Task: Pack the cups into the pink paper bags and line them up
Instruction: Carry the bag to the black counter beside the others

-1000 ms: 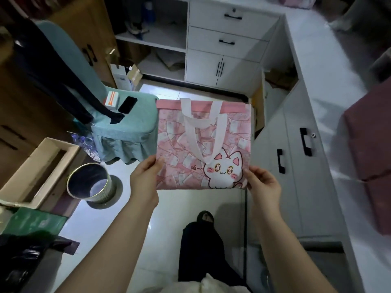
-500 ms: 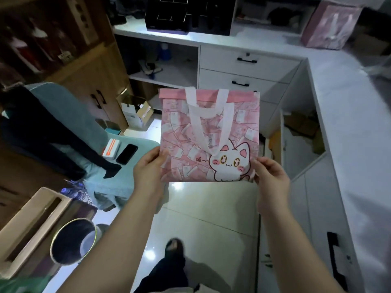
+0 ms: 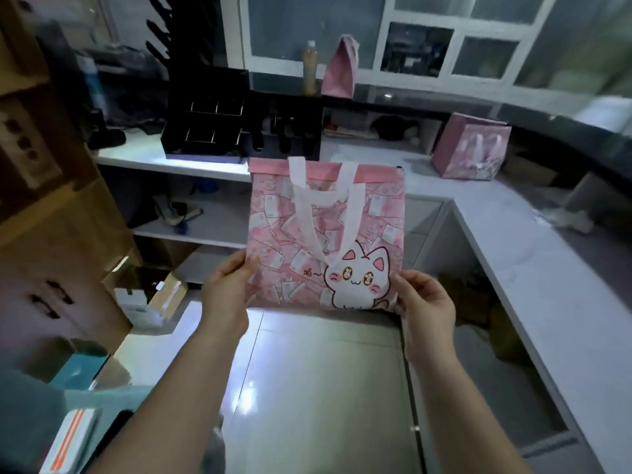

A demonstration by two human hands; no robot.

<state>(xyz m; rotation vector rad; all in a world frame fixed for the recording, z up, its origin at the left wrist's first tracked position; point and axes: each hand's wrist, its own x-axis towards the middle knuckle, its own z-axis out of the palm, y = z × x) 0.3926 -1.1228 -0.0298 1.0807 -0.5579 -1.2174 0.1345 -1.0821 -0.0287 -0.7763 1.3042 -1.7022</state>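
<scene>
At eight o'clock an open cardboard box [image 3: 150,295] sits on the floor. At eleven o'clock a black organiser [image 3: 205,128] stands on the counter [image 3: 513,241]. The left hand [image 3: 227,292] pinches the lower left edge of a flat pink paper bag [image 3: 325,234], thumb on the front, the other fingers hidden behind it. The bag is held upright in the air at the centre, its white handles folded down over the cat print. At twelve o'clock a bottle [image 3: 309,68] and a third pink bag [image 3: 342,70] stand on a dark ledge. The right hand [image 3: 424,306] pinches the bag's lower right corner, fingers curled round the edge. At two o'clock a second pink bag [image 3: 470,150] stands on the counter.
</scene>
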